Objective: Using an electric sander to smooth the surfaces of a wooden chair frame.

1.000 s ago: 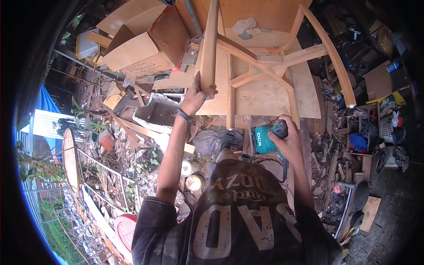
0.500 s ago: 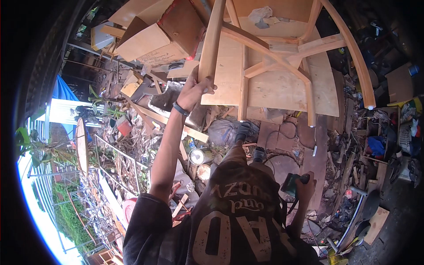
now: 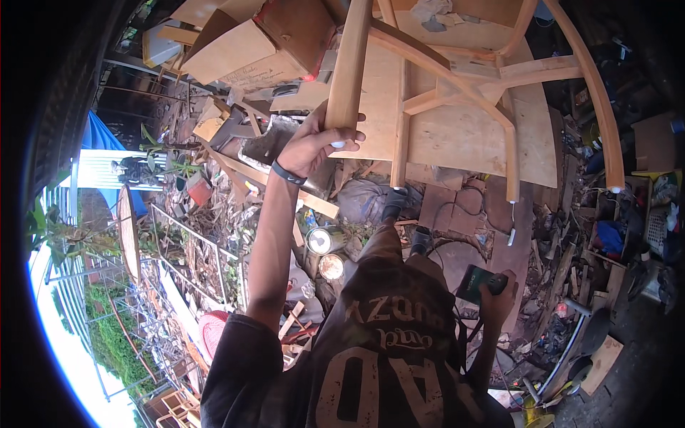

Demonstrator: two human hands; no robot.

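An unvarnished wooden chair frame (image 3: 467,87) lies upturned on a plywood board (image 3: 531,143), its curved legs and crossed braces toward me. My left hand (image 3: 314,146) is wrapped round the end of its nearest left leg (image 3: 349,68), the thumb close to a small white cap at the tip. Low at my right side, my right hand (image 3: 501,299) grips a green and black palm sander (image 3: 471,284). The sander is apart from the chair, its flat side turned up to the left. A cord runs down beside my shirt.
An open cardboard box (image 3: 246,53) stands left of the board. Crumpled cloth or paper (image 3: 432,13) lies on its far part. Wood scraps and rubbish litter the ground, with two round tins (image 3: 321,241) near my legs. At right are a crate (image 3: 656,228) and a curved metal tube (image 3: 564,349).
The chair frame sits slightly further right and lower in view, my left hand still on its leg. The sander in my right hand has risen a little and turned its flat side more upward.
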